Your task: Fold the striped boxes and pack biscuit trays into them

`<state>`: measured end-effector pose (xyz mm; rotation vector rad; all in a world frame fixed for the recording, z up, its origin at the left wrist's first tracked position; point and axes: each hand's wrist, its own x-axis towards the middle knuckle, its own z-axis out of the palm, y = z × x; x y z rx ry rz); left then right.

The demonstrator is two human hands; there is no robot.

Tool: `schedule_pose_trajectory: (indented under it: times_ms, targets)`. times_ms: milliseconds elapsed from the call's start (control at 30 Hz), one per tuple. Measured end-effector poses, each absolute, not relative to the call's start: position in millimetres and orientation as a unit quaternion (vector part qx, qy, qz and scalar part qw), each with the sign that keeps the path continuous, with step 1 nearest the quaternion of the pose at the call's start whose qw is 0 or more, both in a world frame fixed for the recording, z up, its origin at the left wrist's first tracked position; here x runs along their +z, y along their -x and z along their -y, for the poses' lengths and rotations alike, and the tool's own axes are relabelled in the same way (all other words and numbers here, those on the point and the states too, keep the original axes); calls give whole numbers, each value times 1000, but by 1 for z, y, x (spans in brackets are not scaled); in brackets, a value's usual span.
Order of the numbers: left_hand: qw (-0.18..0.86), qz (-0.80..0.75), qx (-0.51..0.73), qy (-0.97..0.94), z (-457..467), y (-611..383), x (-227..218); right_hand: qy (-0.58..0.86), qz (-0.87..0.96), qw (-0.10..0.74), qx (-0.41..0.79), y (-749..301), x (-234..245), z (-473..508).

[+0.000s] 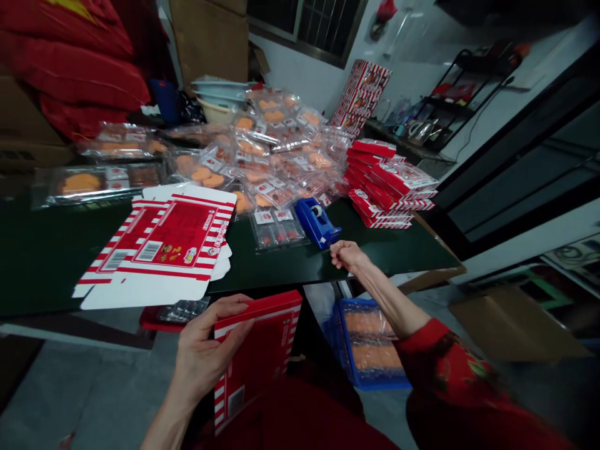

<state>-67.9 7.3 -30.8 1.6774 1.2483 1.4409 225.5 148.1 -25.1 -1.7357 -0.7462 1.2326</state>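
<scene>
My left hand (209,350) grips the top edge of a red and white striped carton (255,353), held upright over my lap. My right hand (345,255) reaches out to the blue tape dispenser (316,223) on the dark green table (290,262); its fingers are pinched together just beside the dispenser's front, and whether they hold tape is too small to see. A stack of flat unfolded cartons (162,247) lies on the table to the left of my hands.
A heap of clear packs of orange pastries (272,156) covers the back of the table. Filled red boxes (389,184) are stacked at the right. A blue crate (368,344) of packs stands on the floor under the table edge. Shelving stands against the far right wall.
</scene>
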Motion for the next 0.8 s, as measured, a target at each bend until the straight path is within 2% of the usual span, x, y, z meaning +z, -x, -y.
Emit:
schedule_pose_trajectory:
  times_ms: [133,233,367,467,667,800]
  targets:
    - [250,-488,553,-627,-3,68,-18,684,324,442,482,-213,-15,-122]
    - [154,-499,577,-628,2,64,-4,629,357,466,511,-192,7,-79]
    - [1,-462,562,-686,9,48,10,419,408,435,685,-156,36,-20]
    - [-39,-431,540,-722,12,33,12,336,386,403,759,-137,41,1]
    - [-82,-419,530,-733,14,23,4,322,347,415,777,-131,30,4]
    - [-85,-418,521,-739,15,23,0,377,338,391,769,-130,32,0]
